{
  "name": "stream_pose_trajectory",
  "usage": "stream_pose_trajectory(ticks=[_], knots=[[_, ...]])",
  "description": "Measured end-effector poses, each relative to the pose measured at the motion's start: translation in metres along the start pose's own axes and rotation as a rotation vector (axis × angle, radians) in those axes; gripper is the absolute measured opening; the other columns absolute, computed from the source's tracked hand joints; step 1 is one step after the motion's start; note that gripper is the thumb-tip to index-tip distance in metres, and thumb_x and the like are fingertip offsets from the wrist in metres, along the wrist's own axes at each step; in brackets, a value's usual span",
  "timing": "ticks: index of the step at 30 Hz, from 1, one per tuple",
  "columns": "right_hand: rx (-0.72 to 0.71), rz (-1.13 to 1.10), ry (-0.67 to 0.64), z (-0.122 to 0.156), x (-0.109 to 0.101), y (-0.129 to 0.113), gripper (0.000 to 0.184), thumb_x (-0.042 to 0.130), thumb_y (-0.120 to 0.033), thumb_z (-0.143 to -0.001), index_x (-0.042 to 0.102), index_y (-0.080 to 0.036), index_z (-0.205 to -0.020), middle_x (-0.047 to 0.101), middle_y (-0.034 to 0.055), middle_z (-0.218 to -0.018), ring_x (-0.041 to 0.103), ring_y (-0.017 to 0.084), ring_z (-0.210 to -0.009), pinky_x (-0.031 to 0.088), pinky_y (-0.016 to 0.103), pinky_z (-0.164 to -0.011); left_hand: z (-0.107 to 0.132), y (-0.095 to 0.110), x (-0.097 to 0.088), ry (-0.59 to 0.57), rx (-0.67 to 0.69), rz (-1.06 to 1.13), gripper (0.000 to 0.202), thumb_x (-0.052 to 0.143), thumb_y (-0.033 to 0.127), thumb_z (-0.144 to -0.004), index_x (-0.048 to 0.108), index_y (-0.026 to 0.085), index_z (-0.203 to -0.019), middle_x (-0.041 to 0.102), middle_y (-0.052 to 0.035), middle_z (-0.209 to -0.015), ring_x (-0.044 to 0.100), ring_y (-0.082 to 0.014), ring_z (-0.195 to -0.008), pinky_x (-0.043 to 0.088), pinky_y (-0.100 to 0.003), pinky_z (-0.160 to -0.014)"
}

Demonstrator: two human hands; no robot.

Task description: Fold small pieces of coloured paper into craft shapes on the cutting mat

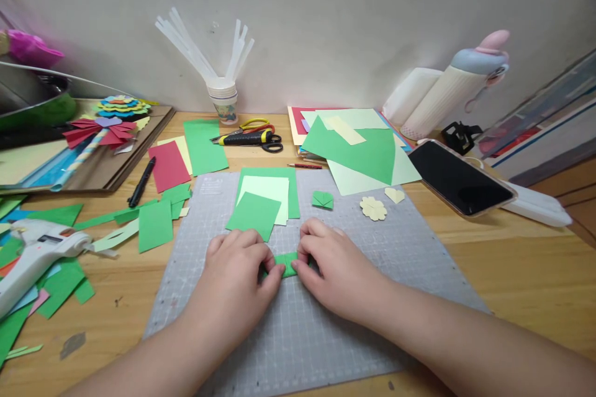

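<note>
A small folded piece of green paper (287, 264) lies low over the grey cutting mat (354, 335), pinched at both ends. My left hand (246, 273) closes on its left end with thumb and fingers, and my right hand (330, 263) grips the right end the same way; the fingers hide both ends. Just beyond the hands are a green square (254, 214), a pale green sheet (267, 189) and a larger green sheet (291, 180), stacked loosely. A small folded green paper (322, 200) rests farther right, near a cream paper flower (373, 208) and a cream paper heart (394, 195).
To the left, a white glue gun (41, 248) lies on green scraps, with a black pen (142, 182) beyond. Scissors (272, 142) and a yellow-black cutter (246, 137) lie behind the mat. Paper sheets (363, 152), a phone (460, 177) and a bottle (454, 93) stand or lie at right.
</note>
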State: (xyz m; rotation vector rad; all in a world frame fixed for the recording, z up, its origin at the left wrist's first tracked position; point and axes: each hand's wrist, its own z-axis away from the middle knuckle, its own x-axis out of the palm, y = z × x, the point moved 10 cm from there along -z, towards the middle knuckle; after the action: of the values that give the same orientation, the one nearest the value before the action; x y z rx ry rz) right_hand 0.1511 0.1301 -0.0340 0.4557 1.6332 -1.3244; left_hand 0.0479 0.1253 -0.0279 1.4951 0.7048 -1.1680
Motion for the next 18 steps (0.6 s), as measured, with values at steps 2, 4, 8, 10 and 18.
stream_pose_trajectory(ticks=[2, 4, 8, 10, 18], knots=[[-0.004, 0.001, 0.001, -0.0006, 0.0000, -0.0002, 0.010, 0.056, -0.016, -0.081, 0.055, -0.017, -0.071, 0.052, 0.0021, -0.087, 0.049, 0.015, -0.077, 0.037, 0.030, -0.068, -0.0005, -0.0003, 0.0002, 0.000, -0.001, 0.001, 0.019, 0.056, 0.030, -0.081, 0.060, 0.021, -0.065, 0.059, -0.0003, -0.074, 0.052, -0.0222, -0.080, 0.031, -0.040, -0.077], [-0.005, 0.003, 0.001, -0.0013, 0.0000, -0.0004, 0.010, 0.056, -0.016, -0.081, 0.055, -0.017, -0.071, 0.052, 0.0021, -0.087, 0.049, 0.015, -0.076, 0.036, 0.030, -0.068, -0.0013, -0.0002, 0.0002, -0.001, 0.001, 0.004, 0.019, 0.056, 0.030, -0.081, 0.061, 0.021, -0.065, 0.060, -0.0007, -0.074, 0.052, -0.0222, -0.080, 0.031, -0.040, -0.077], [-0.009, 0.008, -0.005, -0.0023, -0.0002, -0.0015, 0.010, 0.055, -0.015, -0.082, 0.055, -0.016, -0.071, 0.052, 0.0021, -0.087, 0.049, 0.015, -0.076, 0.036, 0.030, -0.067, -0.0031, 0.0000, 0.0000, -0.003, 0.009, 0.010, 0.020, 0.056, 0.031, -0.081, 0.061, 0.021, -0.065, 0.060, -0.0009, -0.074, 0.052, -0.0222, -0.079, 0.032, -0.040, -0.077], [-0.013, 0.008, -0.006, -0.0025, -0.0002, -0.0018, 0.011, 0.055, -0.015, -0.081, 0.055, -0.016, -0.071, 0.052, 0.0021, -0.087, 0.049, 0.015, -0.076, 0.036, 0.029, -0.067, -0.0035, -0.0006, -0.0002, -0.002, 0.009, 0.015, 0.020, 0.056, 0.031, -0.080, 0.061, 0.021, -0.064, 0.060, -0.0009, -0.073, 0.053, -0.0221, -0.079, 0.032, -0.040, -0.077], [-0.011, 0.017, 0.000, -0.0039, 0.0000, -0.0009, 0.011, 0.055, -0.016, -0.081, 0.054, -0.016, -0.070, 0.052, 0.0013, -0.087, 0.049, 0.014, -0.075, 0.035, 0.029, -0.066, -0.0032, 0.0004, -0.0025, 0.035, 0.030, 0.023, 0.010, 0.059, 0.027, -0.077, 0.058, 0.021, -0.069, 0.060, 0.0003, -0.072, 0.052, -0.0209, -0.076, 0.031, -0.038, -0.075]])
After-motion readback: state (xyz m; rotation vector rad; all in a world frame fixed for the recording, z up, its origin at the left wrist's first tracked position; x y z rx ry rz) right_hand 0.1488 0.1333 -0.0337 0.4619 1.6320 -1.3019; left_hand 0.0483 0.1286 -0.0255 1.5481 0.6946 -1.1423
